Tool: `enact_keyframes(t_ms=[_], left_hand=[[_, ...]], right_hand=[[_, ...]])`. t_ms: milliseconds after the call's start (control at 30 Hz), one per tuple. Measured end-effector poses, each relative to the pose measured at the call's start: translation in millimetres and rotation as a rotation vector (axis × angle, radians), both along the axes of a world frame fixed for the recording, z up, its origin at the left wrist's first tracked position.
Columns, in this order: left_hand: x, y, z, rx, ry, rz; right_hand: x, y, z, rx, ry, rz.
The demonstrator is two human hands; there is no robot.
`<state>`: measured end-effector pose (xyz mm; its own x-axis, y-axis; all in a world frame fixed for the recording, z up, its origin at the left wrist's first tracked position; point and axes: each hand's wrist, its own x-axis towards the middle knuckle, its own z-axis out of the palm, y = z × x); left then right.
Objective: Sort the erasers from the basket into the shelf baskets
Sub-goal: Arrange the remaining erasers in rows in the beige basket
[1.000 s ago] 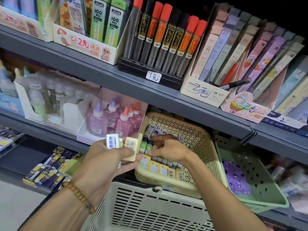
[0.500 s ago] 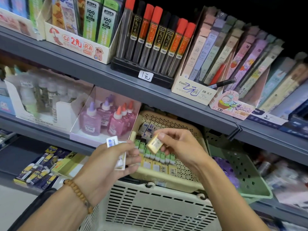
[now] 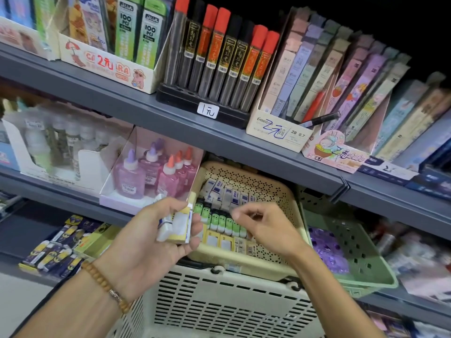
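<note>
My left hand (image 3: 148,242) grips a small stack of erasers (image 3: 177,226), white ones in yellow and blue sleeves, at the left rim of the tan shelf basket (image 3: 244,263). Inside that basket lie rows of erasers: white-and-blue ones (image 3: 227,193) at the back, green ones (image 3: 220,222) in the middle, yellow ones (image 3: 219,240) in front. Over these rows hovers my right hand (image 3: 266,228), its fingertips curled in toward the thumb; I see no eraser between them. The white slatted basket (image 3: 219,303) sits below both hands.
A green shelf basket (image 3: 380,284) with purple packets stands right of the tan one. Glue bottles in a display box (image 3: 146,176) are to the left. The shelf edge (image 3: 219,140) above carries lead tubes and pencil boxes. Boxed erasers (image 3: 56,250) lie lower left.
My right hand took a yellow eraser from my left hand, lifted it, then lowered over the tan basket; that eraser is no longer seen in its fingers. The left hand shifted slightly right.
</note>
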<state>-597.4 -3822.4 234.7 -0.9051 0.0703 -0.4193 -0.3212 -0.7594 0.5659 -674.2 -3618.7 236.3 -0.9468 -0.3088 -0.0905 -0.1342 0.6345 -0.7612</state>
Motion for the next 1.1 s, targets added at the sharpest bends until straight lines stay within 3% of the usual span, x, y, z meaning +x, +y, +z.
enact_keyframes(t_ms=[100, 233, 367, 467, 600, 733, 933, 1033, 1100], left_hand=[[-2, 1, 0, 0.005, 0.025, 0.011], [-3, 1, -5, 0.053, 0.128, -0.069], [-1, 1, -3, -0.015, 0.173, -0.087], [-1, 3, -6, -0.213, 0.076, 0.012], [1, 8, -5, -0.252, 0.064, -0.023], [1, 10, -2, -0.165, 0.074, -0.035], [2, 11, -5, -0.210, 0.083, -0.042], [1, 11, -7, -0.267, 0.089, -0.052], [1, 12, -9, -0.332, 0.110, -0.053]], right_hand=[[15, -25, 15, -0.119, 0.148, 0.177], [30, -56, 17, 0.000, 0.214, 0.354], [28, -53, 16, 0.044, 0.313, 0.315], [16, -18, 24, -0.034, 0.223, 0.162], [1, 32, 24, 0.248, 0.019, 0.045], [-3, 39, 6, 0.604, -0.086, 0.112], [-4, 41, 0, 0.428, -0.306, 0.101], [-1, 41, 7, 0.412, -0.194, 0.091], [6, 27, 11, 0.166, -0.083, 0.060]])
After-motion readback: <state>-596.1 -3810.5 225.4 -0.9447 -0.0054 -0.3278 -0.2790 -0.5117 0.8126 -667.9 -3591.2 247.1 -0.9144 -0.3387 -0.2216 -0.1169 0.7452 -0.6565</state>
